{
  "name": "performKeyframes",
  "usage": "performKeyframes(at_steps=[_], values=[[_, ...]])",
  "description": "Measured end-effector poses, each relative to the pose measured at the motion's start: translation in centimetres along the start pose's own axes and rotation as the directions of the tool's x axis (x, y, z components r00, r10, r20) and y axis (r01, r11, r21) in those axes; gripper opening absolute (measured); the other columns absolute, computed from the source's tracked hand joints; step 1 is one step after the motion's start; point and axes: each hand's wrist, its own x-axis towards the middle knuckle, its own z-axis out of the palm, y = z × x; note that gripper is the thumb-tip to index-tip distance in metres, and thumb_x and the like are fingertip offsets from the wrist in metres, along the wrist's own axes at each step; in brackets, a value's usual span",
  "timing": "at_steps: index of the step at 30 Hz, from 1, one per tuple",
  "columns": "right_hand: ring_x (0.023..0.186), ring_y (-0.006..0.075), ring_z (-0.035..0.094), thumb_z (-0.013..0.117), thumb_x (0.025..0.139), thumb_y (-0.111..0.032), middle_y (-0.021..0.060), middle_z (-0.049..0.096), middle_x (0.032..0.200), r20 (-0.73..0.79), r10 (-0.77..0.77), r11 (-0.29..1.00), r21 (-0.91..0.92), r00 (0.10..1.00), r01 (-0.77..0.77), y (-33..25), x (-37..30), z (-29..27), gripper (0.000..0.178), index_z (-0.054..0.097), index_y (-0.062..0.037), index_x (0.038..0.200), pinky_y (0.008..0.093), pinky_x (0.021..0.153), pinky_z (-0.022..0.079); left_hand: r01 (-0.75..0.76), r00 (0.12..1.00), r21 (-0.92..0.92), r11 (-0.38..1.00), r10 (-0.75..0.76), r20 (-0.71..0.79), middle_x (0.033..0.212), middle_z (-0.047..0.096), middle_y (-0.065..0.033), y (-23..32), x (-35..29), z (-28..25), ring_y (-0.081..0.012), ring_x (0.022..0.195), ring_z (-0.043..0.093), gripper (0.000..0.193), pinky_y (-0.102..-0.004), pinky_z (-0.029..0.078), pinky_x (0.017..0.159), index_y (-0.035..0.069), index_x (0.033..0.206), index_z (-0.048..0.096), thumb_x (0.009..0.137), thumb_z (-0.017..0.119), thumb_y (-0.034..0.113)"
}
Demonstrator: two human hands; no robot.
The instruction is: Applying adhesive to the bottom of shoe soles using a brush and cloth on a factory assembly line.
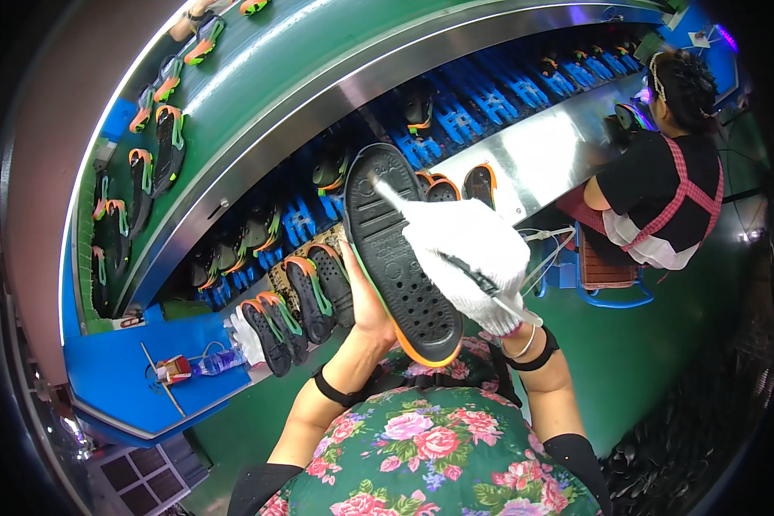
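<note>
Floral green fabric [430,456] over the wearer's torso lies nearest the viewpoint; just beyond it, the bare left hand [370,301] is closed along the edge of a black shoe [396,249], sole up, its fingers beneath hidden. White-gloved, the right hand [473,262] extends a tip onto the sole, its grip on a slim dark implement [470,273] uncertain. Apparently the sole is being worked upon, which calls for steady support from the left.

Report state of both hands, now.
Left hand: closed on black sole.
Right hand: gloved, holding a slim dark tool, index finger extended over the sole.
</note>
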Motion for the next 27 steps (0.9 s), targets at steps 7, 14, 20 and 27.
performKeyframes(at_steps=[7, 14, 20, 27], values=[[0.108, 0.0289, 0.068, 0.073, 0.076, 0.000, 0.0135, 0.071, 0.119, 0.154, -0.080, 0.988, -0.121, 0.985, 0.099, -1.1, -1.8, 2.4, 0.038, 0.072, -0.0035, 0.114, 0.0375, 0.088, 0.054, 0.032, 0.967, 0.571, 0.820, 0.119, -0.224, 0.142, 0.054, -0.0107, -1.3, -1.2, -0.3, -0.0264, 0.129, 0.053, 0.101, -0.0410, 0.041, 0.111, 0.008, 0.148, 0.042, 0.089, 0.021, 0.086], [0.098, 0.0300, 0.071, 0.074, 0.075, 0.002, 0.0136, 0.074, 0.109, -0.025, -0.072, 0.996, -0.056, 0.997, 0.070, -0.2, -0.3, 2.1, 0.029, 0.075, -0.0036, 0.104, 0.0376, 0.085, 0.055, 0.019, 0.989, 0.408, 0.913, 0.041, -0.139, 0.132, 0.060, -0.0082, 0.5, -0.9, -2.6, -0.0241, 0.120, 0.059, 0.095, -0.0414, 0.047, 0.104, 0.012, 0.142, 0.050, 0.088, 0.025, 0.086], [0.100, 0.0289, 0.071, 0.074, 0.075, 0.000, 0.0138, 0.073, 0.110, 0.207, -0.087, 0.994, 0.083, 0.974, 0.071, -0.9, -0.9, 2.8, 0.030, 0.076, -0.0056, 0.105, 0.0364, 0.084, 0.055, 0.119, 0.993, 0.539, 0.834, -0.086, -0.085, 0.139, 0.056, -0.0140, 2.1, 0.2, -5.0, -0.0299, 0.127, 0.056, 0.107, -0.0470, 0.041, 0.111, 0.007, 0.146, 0.045, 0.084, 0.022, 0.091], [0.097, 0.0296, 0.070, 0.071, 0.077, 0.002, 0.0160, 0.072, 0.111, 0.086, -0.049, 0.999, 0.028, 0.995, 0.046, 1.7, 0.2, 2.0, 0.029, 0.074, -0.0024, 0.106, 0.0368, 0.083, 0.056, -0.011, 0.984, 0.446, 0.895, 0.088, -0.153, 0.143, 0.052, -0.0111, 0.6, 2.3, -2.6, -0.0264, 0.132, 0.051, 0.099, -0.0460, 0.041, 0.112, 0.011, 0.148, 0.041, 0.088, 0.021, 0.086]])
